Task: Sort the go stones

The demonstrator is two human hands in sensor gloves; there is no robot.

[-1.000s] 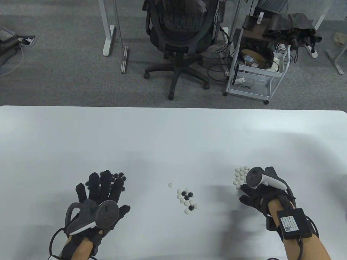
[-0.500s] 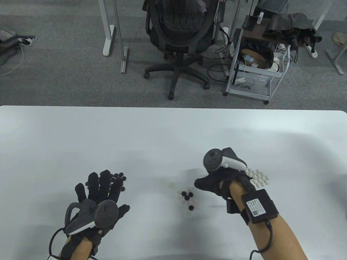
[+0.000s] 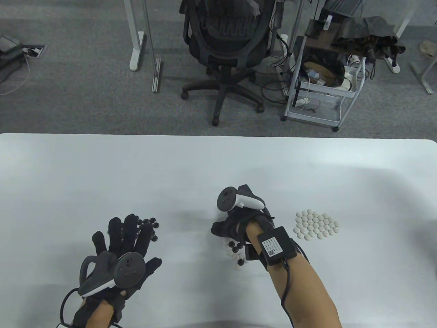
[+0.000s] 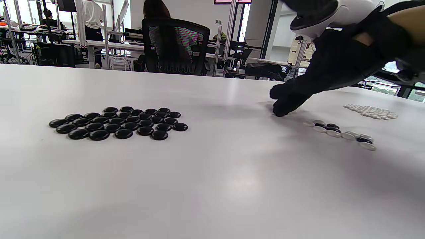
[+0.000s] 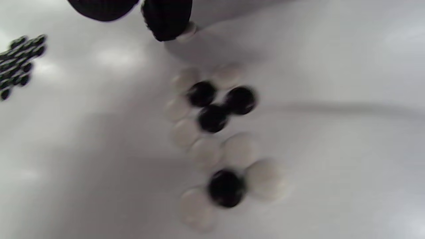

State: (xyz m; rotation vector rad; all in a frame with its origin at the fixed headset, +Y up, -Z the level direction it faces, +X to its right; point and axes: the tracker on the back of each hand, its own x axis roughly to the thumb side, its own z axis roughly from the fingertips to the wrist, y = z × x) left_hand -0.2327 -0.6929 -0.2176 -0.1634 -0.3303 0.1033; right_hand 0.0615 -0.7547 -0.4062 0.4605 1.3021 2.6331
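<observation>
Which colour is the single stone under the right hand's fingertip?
White. The stone under the right hand fingertip shows best in the right wrist view.

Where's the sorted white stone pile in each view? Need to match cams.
Table view: white stone pile at right of centre, to the right of the right hand.
Left wrist view: far right, beyond the mixed cluster.
Right wrist view: not in it.
Shared landmark: mixed cluster.
</observation>
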